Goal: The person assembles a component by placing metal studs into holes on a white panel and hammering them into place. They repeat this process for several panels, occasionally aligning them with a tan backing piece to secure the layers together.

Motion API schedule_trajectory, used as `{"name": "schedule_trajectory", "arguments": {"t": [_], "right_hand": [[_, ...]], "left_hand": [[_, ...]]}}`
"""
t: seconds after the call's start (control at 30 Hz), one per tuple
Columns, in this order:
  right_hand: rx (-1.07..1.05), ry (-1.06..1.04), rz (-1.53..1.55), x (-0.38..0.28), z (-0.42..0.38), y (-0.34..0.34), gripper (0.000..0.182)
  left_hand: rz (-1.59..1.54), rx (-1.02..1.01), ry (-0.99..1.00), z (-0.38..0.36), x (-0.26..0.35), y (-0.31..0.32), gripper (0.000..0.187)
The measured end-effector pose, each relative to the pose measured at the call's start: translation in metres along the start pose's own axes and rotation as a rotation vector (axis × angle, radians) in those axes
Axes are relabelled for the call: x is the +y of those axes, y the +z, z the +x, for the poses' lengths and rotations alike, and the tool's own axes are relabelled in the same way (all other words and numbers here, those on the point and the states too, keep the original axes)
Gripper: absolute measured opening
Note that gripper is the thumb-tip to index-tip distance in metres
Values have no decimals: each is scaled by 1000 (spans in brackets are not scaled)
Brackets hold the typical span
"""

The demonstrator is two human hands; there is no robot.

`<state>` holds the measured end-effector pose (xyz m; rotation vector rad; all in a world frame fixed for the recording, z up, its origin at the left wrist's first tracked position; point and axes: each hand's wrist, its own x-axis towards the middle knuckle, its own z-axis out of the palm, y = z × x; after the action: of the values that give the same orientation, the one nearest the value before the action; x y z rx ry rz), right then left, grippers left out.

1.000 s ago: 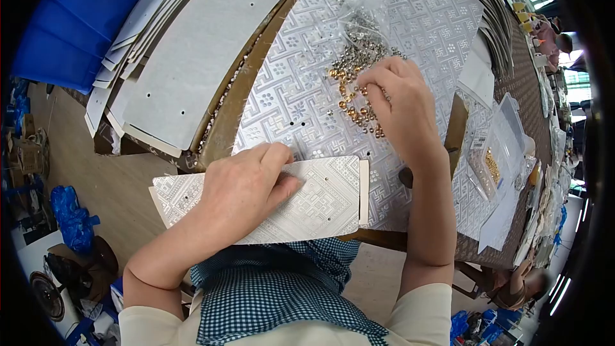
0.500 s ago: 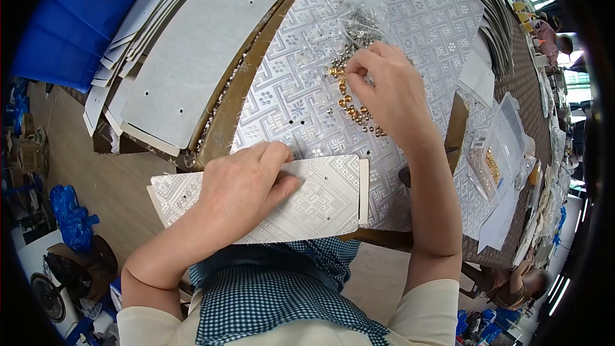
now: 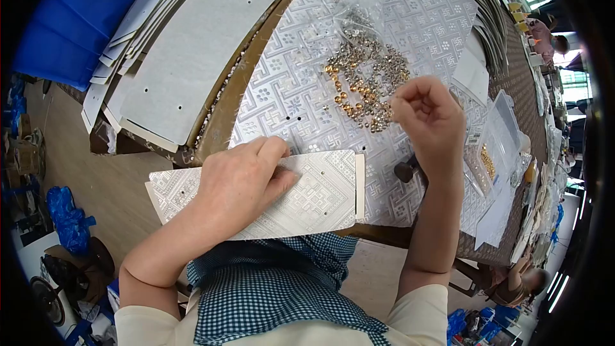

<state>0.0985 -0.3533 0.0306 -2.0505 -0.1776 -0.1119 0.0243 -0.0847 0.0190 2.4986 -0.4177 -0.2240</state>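
The grip of the left hand [image 3: 234, 186] is clamped, at the near edge of the desk [image 3: 537, 99], on the patterned board [image 3: 314, 192]. The right hand [image 3: 432, 112] is pinched together beside loose studs [image 3: 389, 74], contents unclear: seemingly a picking step, calling for fine fingertip control.

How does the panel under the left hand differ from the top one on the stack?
The patterned panel shows fine silvery motifs; the top panel is plain pale grey. The patterned panel lies crosswise; the top panel slants away from the person. Both have small dark holes.
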Motion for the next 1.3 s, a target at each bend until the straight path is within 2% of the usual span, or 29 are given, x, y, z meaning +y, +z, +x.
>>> {"name": "schedule_trajectory", "arguments": {"t": [0.13,0.4,0.77,1.3], "right_hand": [[9,0,40,0,-33,1,14],[-39,-163,-108,-6,-58,21,18],[-210,-388,-289,-6,-63,52,12],[-166,-387,-263,0,-67,56,15]], "left_hand": [[-6,4,-5,0,1,1,28],[7,12,-10,0,1,1,29],[13,10,4,-2,-2,3,28],[23,45,29,-2,-1,4,30]]}}
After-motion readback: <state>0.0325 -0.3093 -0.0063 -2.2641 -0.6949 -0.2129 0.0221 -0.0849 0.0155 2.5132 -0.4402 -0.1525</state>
